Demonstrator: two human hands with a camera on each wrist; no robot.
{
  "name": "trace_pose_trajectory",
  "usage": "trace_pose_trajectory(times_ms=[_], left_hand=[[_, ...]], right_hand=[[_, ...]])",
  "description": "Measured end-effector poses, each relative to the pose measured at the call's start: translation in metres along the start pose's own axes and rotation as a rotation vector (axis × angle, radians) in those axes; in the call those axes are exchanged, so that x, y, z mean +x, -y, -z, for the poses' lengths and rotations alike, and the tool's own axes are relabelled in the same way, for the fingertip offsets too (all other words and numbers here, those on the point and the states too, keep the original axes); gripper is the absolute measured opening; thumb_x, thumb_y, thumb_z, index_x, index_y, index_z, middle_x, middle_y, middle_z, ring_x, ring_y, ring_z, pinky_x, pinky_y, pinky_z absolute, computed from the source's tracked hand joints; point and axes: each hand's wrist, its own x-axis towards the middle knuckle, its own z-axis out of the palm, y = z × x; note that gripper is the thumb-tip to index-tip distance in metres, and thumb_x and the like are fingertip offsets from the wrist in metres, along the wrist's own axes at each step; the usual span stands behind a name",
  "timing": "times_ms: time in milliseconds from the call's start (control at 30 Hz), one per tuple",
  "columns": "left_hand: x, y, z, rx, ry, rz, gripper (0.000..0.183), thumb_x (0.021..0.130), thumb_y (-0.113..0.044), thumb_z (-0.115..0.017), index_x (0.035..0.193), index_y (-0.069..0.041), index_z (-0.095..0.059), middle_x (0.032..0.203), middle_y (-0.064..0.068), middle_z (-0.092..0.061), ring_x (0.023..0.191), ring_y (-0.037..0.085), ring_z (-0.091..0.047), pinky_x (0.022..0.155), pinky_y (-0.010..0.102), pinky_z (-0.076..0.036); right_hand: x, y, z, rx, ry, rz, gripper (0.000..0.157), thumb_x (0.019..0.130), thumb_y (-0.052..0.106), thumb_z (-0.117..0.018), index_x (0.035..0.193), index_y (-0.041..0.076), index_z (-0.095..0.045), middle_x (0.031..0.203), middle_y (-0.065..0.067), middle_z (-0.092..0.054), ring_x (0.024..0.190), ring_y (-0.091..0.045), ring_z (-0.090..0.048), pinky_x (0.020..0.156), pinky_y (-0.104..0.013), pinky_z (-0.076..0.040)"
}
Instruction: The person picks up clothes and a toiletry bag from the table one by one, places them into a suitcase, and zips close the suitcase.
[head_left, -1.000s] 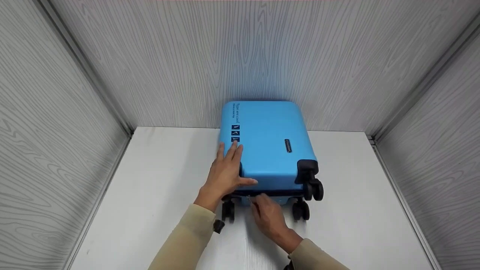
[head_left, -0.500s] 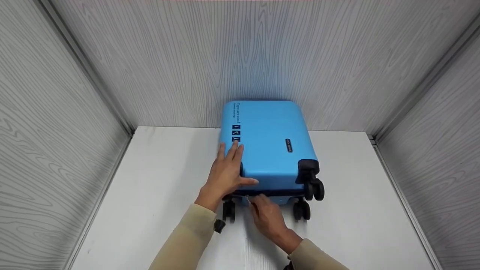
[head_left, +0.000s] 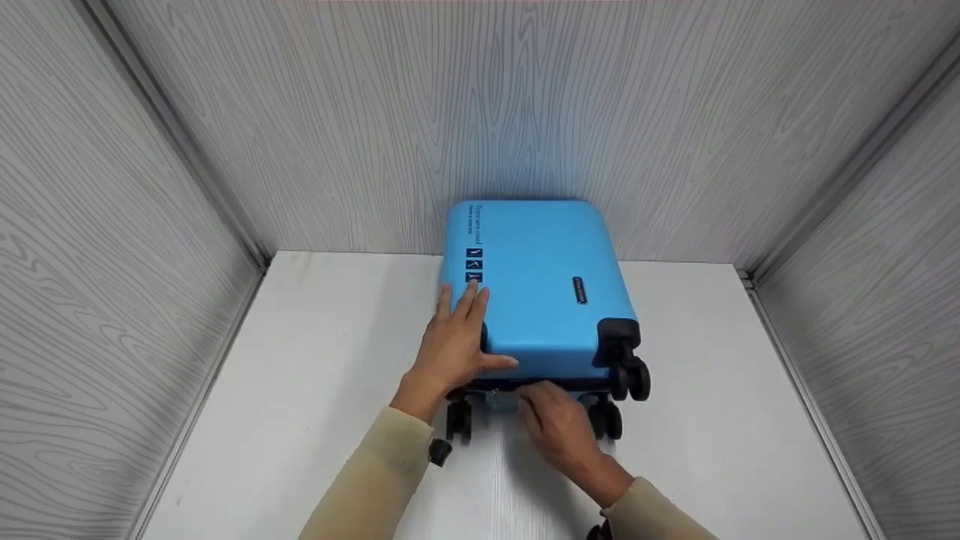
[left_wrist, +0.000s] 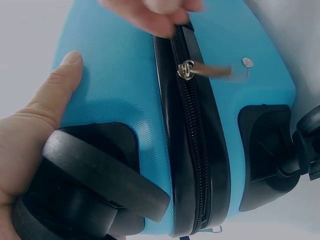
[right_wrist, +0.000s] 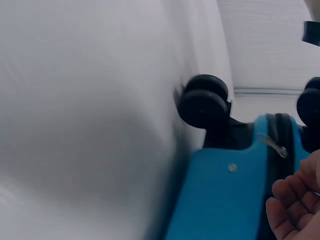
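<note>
A light blue hard-shell suitcase (head_left: 532, 255) lies flat, its black wheels (head_left: 628, 379) towards me. My left hand (head_left: 450, 349) rests on its near left corner, fingers spread over the top and thumb along the near side. In the left wrist view a black zipper (left_wrist: 194, 120) runs between the two shells, and its zipper pull (left_wrist: 212, 70) sticks out sideways, slightly blurred and free of any fingers. My right hand (head_left: 559, 424) is at the near side by the zipper, to the right of the pull. Its fingers (right_wrist: 290, 192) are loosely curled with nothing visible in them.
The suitcase is on a white tabletop (head_left: 322, 360), its far end close to a wood-grain back panel (head_left: 360, 135). Similar panels stand at left (head_left: 90, 262) and right (head_left: 862, 300). A wheel (left_wrist: 105, 175) juts out beside my left hand.
My right hand pinched the zipper pull and moved it slightly left; now it has let go and shifted right. My left hand stays in place on the suitcase.
</note>
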Motion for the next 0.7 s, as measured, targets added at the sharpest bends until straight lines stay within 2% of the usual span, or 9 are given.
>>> trace_pose_trajectory(times_ms=[367, 467, 533, 567, 633, 700], left_hand=[[-0.006, -0.001, -0.004, -0.018, -0.032, 0.001, 0.122, 0.080, -0.073, -0.079, 0.170, -0.013, -0.023, 0.177, 0.008, -0.018, 0.164, 0.040, -0.006, 0.128, 0.057, -0.024], [-0.011, 0.000, -0.006, -0.018, -0.056, -0.003, 0.118, 0.083, -0.072, -0.076, 0.169, -0.011, -0.023, 0.177, 0.009, -0.019, 0.164, 0.040, -0.008, 0.129, 0.057, -0.024], [-0.016, 0.001, -0.008, -0.014, -0.076, -0.016, 0.114, 0.087, -0.070, -0.074, 0.169, -0.009, -0.024, 0.177, 0.011, -0.020, 0.164, 0.041, -0.009, 0.128, 0.057, -0.024], [-0.019, 0.001, -0.009, -0.008, -0.089, -0.027, 0.111, 0.089, -0.068, -0.073, 0.168, -0.008, -0.025, 0.176, 0.012, -0.022, 0.163, 0.042, -0.010, 0.128, 0.057, -0.024], [-0.024, 0.003, -0.010, 0.001, -0.111, -0.045, 0.105, 0.093, -0.065, -0.070, 0.168, -0.007, -0.026, 0.175, 0.013, -0.024, 0.163, 0.043, -0.012, 0.128, 0.057, -0.025], [-0.029, 0.005, -0.010, -0.005, -0.127, -0.058, 0.100, 0.096, -0.062, -0.069, 0.168, -0.006, -0.027, 0.175, 0.014, -0.025, 0.162, 0.045, -0.013, 0.128, 0.057, -0.025]], right_hand=[[0.034, -0.028, 0.068, -0.153, -0.199, 0.114, 0.019, 0.092, 0.004, -0.077, 0.110, 0.001, -0.075, 0.103, -0.014, -0.071, 0.094, -0.030, -0.070, 0.080, -0.046, -0.059], [0.044, -0.041, 0.081, -0.215, -0.205, 0.104, 0.028, 0.092, 0.010, -0.080, 0.116, -0.003, -0.072, 0.110, -0.019, -0.069, 0.101, -0.037, -0.067, 0.084, -0.052, -0.056], [0.049, -0.049, 0.090, -0.231, -0.145, 0.041, 0.045, 0.091, 0.019, -0.083, 0.126, -0.004, -0.068, 0.122, -0.023, -0.066, 0.113, -0.042, -0.063, 0.091, -0.058, -0.052], [0.051, -0.053, 0.094, -0.221, -0.089, -0.014, 0.056, 0.091, 0.026, -0.085, 0.134, -0.004, -0.064, 0.131, -0.025, -0.062, 0.121, -0.045, -0.059, 0.096, -0.060, -0.050], [0.055, -0.059, 0.101, -0.174, 0.063, -0.162, 0.081, 0.089, 0.040, -0.085, 0.150, -0.001, -0.052, 0.151, -0.027, -0.048, 0.138, -0.049, -0.046, 0.106, -0.066, -0.046], [0.059, -0.064, 0.106, -0.110, 0.218, -0.321, 0.102, 0.088, 0.052, -0.084, 0.163, 0.003, -0.035, 0.166, -0.028, -0.029, 0.151, -0.051, -0.031, 0.112, -0.070, -0.040]])
